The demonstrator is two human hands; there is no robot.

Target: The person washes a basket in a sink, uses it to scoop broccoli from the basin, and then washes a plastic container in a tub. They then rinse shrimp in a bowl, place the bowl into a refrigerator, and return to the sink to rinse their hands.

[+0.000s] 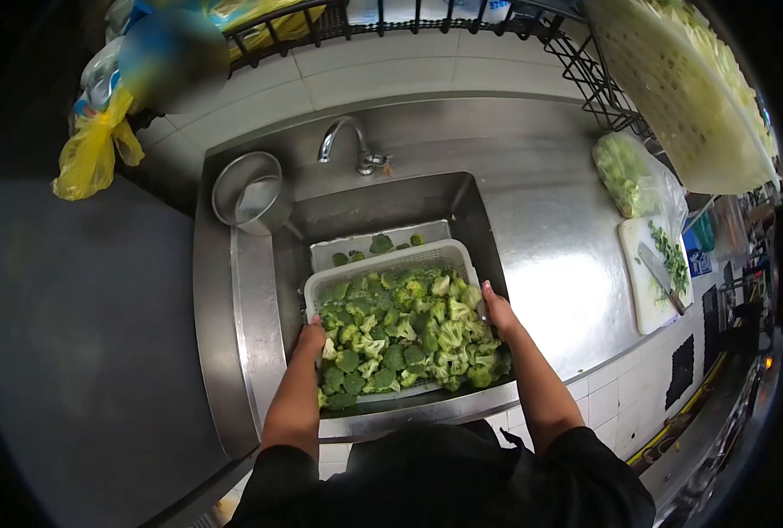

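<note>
Stainless steel desk with a sink set in it, white tiled wall behind; items listed left to right.

- Yellow bag: hangs from a wire rack above the desk, off the wet surface. Contents hidden.
- Metal bowl: stands on the sink's left rear corner, near the tap. Whether it holds water cannot be told.
- Left hand: closed on the left rim of the basket.
- Basket: white, perforated, inside the sink and probably there so water can run off. It is heaped almost full with broccoli in cut florets.
- Tray: white, just behind the basket and partly under it. It holds a few stray florets.
- Right hand: closed on the basket's right rim. Gripping opposite sides likely keeps the heavy load level.
- Clear bag: lies on the desk right of the sink, filled with green vegetables.
- Cutting board: white, near the desk's edge. It carries chopped greens and a knife lying flat.
- Large crate: white, perforated, tilted at upper right, with pale leafy vegetables along its far side.
</note>
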